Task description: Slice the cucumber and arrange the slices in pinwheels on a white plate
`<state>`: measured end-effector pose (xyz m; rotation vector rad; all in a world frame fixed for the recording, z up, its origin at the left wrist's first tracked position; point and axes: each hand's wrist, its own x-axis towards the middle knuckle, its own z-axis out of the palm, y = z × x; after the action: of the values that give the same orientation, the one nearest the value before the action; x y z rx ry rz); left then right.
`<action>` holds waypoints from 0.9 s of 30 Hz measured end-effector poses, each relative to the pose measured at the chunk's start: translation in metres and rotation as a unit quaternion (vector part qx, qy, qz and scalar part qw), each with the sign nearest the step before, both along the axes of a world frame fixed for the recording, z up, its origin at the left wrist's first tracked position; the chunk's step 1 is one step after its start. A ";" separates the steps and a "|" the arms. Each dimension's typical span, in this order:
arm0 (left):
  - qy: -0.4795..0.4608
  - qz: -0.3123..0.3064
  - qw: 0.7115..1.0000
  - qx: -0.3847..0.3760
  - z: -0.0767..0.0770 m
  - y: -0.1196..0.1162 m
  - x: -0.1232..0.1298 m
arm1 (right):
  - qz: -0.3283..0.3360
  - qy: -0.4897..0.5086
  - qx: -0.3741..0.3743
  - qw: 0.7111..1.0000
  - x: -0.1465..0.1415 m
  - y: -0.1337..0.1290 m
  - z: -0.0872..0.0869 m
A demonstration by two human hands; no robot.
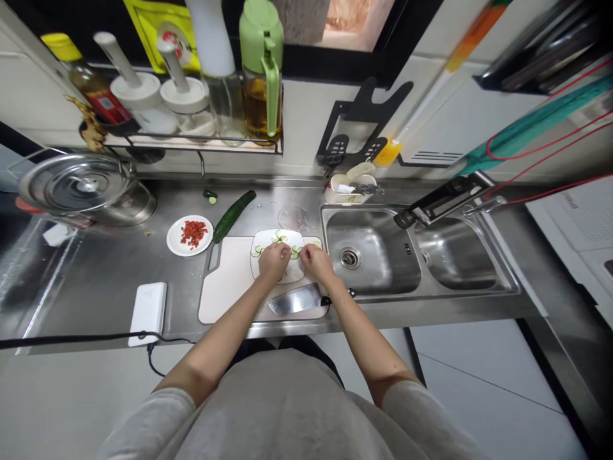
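Note:
A white squarish plate [262, 239] rests on the pale cutting board [223, 291], with small clusters of thin cucumber slices [280, 236] along its rim. Over the plate's middle, my left hand [274, 262] is closed in a pinch; what its fingertips hold, if anything, is too small to make out. My right hand [317, 263] pinches at the cucumber slices at the plate's right edge. Below the plate a cleaver [295, 300] lies flat on the board, its dark handle under my right wrist. A cucumber [234, 216] with a cut end lies behind the board.
Left of the board stands a small white plate [173, 243] of chopped red pieces. A lidded steel pot [127, 203] and a white power bank [147, 313] with a cable are further left. A double sink [378, 255] lies right. Bottles stand on a rack [191, 144] behind.

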<state>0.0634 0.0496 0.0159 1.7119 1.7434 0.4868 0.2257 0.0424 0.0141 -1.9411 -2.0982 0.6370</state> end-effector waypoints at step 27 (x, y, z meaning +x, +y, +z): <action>0.108 -0.052 0.993 -0.014 -0.012 0.021 0.017 | 0.068 -0.107 -0.049 0.991 -0.009 0.015 -0.001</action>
<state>0.0807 0.0711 0.0034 1.8811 1.7880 0.2378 0.2163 0.0572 0.0135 -2.0105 -2.3892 0.5905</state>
